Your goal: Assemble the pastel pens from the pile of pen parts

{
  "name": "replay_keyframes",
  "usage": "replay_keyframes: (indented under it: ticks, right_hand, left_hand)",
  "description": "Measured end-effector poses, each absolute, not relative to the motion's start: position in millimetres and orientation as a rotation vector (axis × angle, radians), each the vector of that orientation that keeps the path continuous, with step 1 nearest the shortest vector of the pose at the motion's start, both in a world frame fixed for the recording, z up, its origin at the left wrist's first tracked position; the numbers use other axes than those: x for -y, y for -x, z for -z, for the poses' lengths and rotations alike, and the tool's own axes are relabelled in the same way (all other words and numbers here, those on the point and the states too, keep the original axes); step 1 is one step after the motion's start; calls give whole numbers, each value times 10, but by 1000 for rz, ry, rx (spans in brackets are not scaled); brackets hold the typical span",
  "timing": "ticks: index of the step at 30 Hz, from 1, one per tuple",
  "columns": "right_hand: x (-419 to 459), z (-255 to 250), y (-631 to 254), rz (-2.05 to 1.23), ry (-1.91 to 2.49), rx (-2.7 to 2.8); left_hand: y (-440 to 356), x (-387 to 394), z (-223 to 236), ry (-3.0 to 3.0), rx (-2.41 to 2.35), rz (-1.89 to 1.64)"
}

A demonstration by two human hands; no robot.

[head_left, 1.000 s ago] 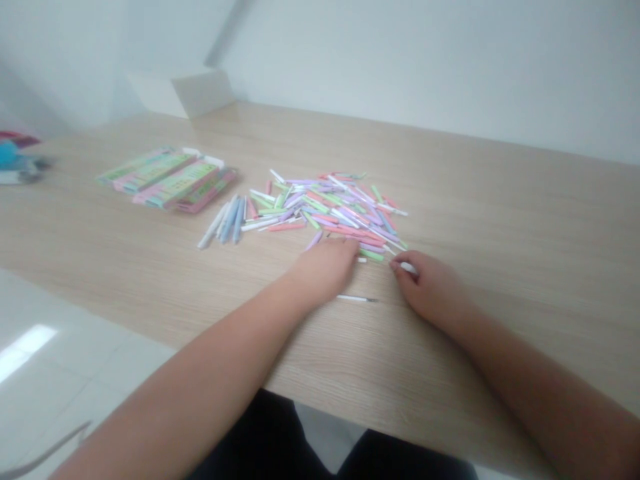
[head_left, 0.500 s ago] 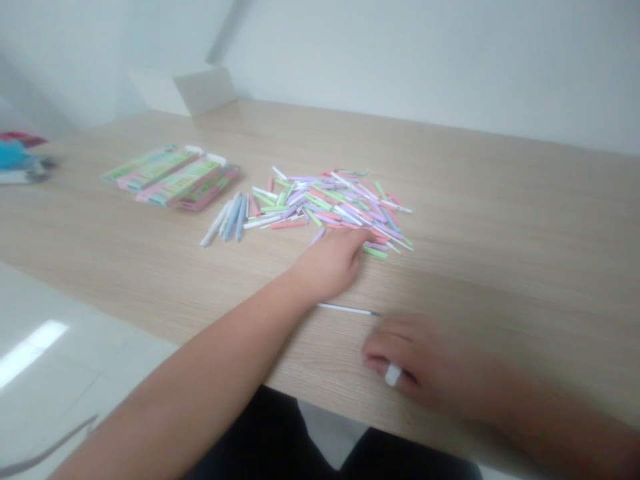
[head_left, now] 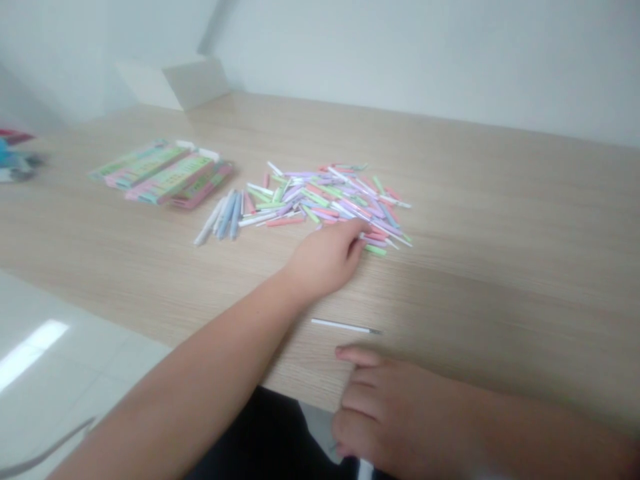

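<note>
My left hand (head_left: 325, 257) reaches to the near edge of a loose pile of pastel and white pen parts (head_left: 325, 200). Its thumb and fingers come together against the pile, and what lies between them is hidden. Close to the table's front edge, my right hand (head_left: 385, 407) has its fingers curled around a white stick-like piece (head_left: 365, 469); one finger is stretched out. Most of that piece is covered by the hand. A thin white pen refill (head_left: 345, 325) with a dark tip lies on the wood between the two hands, touched by neither.
Several white and blue pens (head_left: 223, 217) lie side by side left of the pile. Beyond them are flat pink and green boxes (head_left: 173, 177). An angled white panel (head_left: 195, 83) stands at the back of the wooden table (head_left: 500, 267), near the wall.
My right hand has moved toward me and down, away from the refill, with the white piece still in it. My left hand has stayed at the pile, its fingers shifting slightly. The view has shifted a little.
</note>
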State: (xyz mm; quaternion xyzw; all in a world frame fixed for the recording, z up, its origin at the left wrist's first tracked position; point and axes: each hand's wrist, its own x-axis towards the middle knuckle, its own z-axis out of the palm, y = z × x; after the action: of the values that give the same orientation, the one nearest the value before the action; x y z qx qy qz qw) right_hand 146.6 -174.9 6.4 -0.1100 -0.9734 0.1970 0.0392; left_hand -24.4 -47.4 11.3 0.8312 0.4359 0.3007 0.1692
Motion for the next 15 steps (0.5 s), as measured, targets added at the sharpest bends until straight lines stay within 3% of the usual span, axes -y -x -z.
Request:
replay_keyframes:
  ticks: [4,10,15]
  right_hand:
    - [1720,-63,-1445,-667,445,2955]
    - [1626,-55,-1474,-402,700,2903]
    - [1625,-45,-1495,-427,730,2725]
  left_hand:
    - [237,479,-110,-2371,-1229,-853]
    - [249,479,-143,-2291,-1232,-915]
    - [255,457,-113,-2141,-1179,-967]
